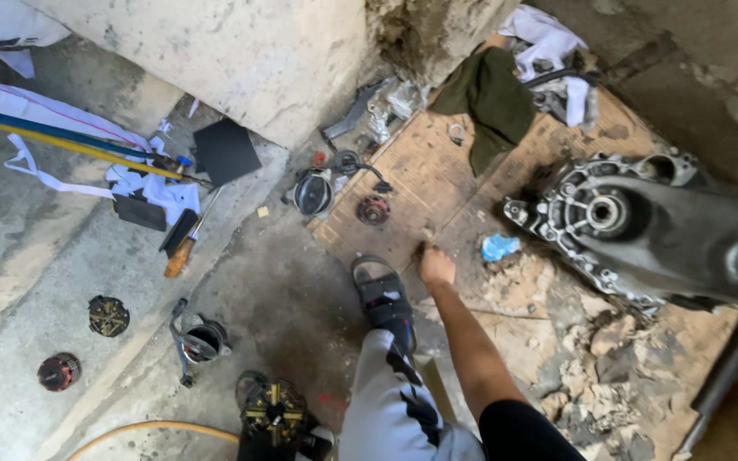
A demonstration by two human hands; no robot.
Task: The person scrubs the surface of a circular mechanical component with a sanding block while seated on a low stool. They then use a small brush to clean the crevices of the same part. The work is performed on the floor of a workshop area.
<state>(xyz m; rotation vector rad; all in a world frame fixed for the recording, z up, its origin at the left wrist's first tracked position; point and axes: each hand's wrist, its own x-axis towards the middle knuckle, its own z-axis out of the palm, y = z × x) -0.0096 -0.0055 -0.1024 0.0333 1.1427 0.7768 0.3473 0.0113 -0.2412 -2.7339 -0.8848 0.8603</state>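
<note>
On a worn sheet of cardboard [437,162] spread over a grimy concrete floor, a person's right hand [435,266] reaches down toward the board, fingers curled near a small object at its tip; whether it grips anything cannot be told. The left hand is out of view. To the right lies a large grey engine casing [642,222], already opened, its bearing exposed. Removed parts sit scattered: a round toothed part [373,209] just beyond the hand, a black cup-shaped piece [313,193] farther left, a screwdriver [183,248]. By appearances, dismantling is well advanced and reassembly is not begun.
</note>
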